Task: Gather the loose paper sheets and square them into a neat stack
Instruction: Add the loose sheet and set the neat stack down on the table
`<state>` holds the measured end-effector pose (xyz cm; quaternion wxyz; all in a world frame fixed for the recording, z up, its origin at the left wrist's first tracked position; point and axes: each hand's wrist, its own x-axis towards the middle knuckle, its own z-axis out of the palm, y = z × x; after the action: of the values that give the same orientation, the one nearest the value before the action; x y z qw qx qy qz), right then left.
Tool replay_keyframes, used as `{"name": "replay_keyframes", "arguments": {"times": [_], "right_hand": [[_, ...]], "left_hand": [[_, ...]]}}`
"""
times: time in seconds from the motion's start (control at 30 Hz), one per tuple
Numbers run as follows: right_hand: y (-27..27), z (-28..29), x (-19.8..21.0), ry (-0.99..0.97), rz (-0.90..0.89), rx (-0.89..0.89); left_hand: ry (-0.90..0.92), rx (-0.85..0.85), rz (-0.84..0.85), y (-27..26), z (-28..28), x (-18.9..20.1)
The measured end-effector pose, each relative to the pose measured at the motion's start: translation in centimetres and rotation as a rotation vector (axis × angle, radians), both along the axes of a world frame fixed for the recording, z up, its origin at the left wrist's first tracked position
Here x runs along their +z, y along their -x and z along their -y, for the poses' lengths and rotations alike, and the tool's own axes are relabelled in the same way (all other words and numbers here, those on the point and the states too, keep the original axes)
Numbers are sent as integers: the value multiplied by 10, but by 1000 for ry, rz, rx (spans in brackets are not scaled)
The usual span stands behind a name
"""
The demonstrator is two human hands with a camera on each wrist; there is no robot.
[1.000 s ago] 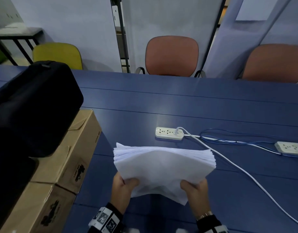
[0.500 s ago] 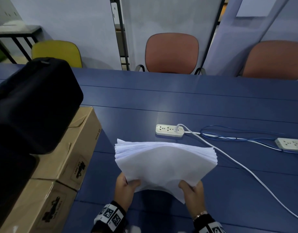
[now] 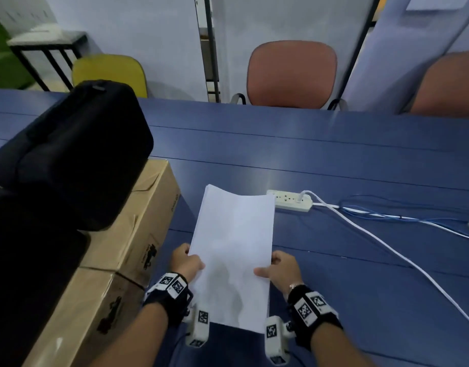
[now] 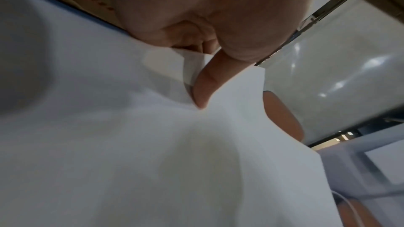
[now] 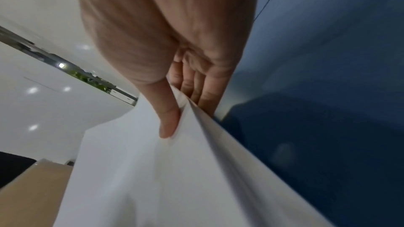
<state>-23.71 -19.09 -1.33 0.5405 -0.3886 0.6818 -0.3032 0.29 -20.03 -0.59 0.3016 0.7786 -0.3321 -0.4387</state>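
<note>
Pinching the stack of paper sheets (image 3: 232, 250) by its two long edges, I have my left hand (image 3: 186, 262) on the left side and my right hand (image 3: 280, 270) on the right, each with the thumb on top and the fingers curled underneath. My left thumb (image 4: 204, 91) dents the top sheet, and just by it a sheet edge juts out of line. On the right, my right thumb (image 5: 167, 118) presses the top sheet while the fingers back the edge from below, where the layers look slightly fanned. The stack hangs above the blue table (image 3: 360, 274), lengthwise away from me, its far end curving a little.

I judge the gathering done and the squaring in hand: the sheets are together but not yet flush. Next I would stand the stack on one edge and tap it on the table, loosening my grip enough for stray sheets to slide down.

To the left sit cardboard boxes (image 3: 138, 234) with a black bag (image 3: 74, 154) on top; beyond the stack lies a white power strip (image 3: 290, 200) with its cable (image 3: 386, 250), well clear of a tap
</note>
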Motion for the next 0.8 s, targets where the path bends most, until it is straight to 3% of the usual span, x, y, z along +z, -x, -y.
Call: {"name": "replay_keyframes", "arguments": {"times": [0.27,0.57,0.8], "right_hand": [[-28,34,-26,-131,-29,-66],[-45,43,-29,-106,-187,-78],[-57,38,-15,-56,-469,64]], "left_hand": [[-33,-6,116,-25,30,-32],[-206,-98,481,-24,34,-18],[-292,-185,565,-23,36,-17]]}}
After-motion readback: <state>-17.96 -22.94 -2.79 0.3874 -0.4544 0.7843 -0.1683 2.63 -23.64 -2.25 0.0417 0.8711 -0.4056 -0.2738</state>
